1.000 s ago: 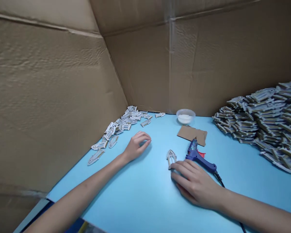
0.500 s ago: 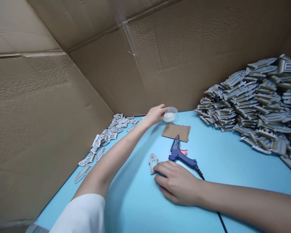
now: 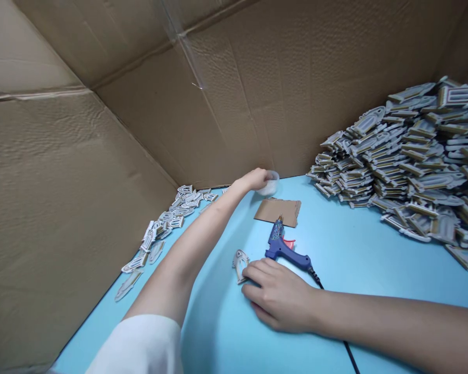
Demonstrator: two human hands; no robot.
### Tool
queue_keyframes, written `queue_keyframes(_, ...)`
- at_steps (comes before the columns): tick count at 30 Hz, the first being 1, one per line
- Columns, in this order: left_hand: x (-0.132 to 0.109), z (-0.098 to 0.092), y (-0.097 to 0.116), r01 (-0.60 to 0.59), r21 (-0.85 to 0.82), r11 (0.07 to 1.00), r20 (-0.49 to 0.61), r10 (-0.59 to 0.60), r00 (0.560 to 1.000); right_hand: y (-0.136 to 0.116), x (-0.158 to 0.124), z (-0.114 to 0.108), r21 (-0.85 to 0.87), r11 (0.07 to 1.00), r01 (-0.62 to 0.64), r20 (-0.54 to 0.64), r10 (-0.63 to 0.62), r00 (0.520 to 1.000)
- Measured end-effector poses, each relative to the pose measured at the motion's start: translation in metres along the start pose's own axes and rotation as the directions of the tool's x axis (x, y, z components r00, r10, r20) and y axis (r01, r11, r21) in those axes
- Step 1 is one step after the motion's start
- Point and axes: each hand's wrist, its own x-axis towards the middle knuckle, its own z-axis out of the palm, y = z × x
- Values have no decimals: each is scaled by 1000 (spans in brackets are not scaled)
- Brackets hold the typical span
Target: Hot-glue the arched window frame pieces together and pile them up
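My left hand reaches far across the blue table to a clear round plastic tub with something white in it. Its fingertips go over the near rim and are hidden there, so what they hold cannot be made out. Close to me, my right hand rests low with curled fingers. It grips the right edge of a small arched window-shaped piece, pale with a layered edge, which the hand tilts slightly. Just beyond that hand lies a blue hot glue gun with a red trigger, its nozzle on a cardboard scrap.
A tall heap of similar arched pieces fills the right back. More pieces lie scattered along the left edge. Cardboard walls enclose the back and left. The glue gun's black cord runs under my right forearm.
My left fingers have gone from the tub's rim farther in over it. The arched piece has tilted a little in my right hand. The whole view has shifted slightly.
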Motion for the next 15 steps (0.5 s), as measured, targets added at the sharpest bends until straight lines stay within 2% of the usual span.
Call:
queue_keyframes(4,-1,6,7,70,27,997,-38,-69,997,0,1,-1,-12,1000,-6,-1,6,1000)
queue_keyframes(8,-5,3,8,123,27,992,-144,-118,982,-1,1,-2,3,1000,-16,6,16,1000)
queue_keyframes(15,-21,-4,-18,133,-76,988,-368,-152,917,-1,0,-1,31,999,-15,1,15,1000)
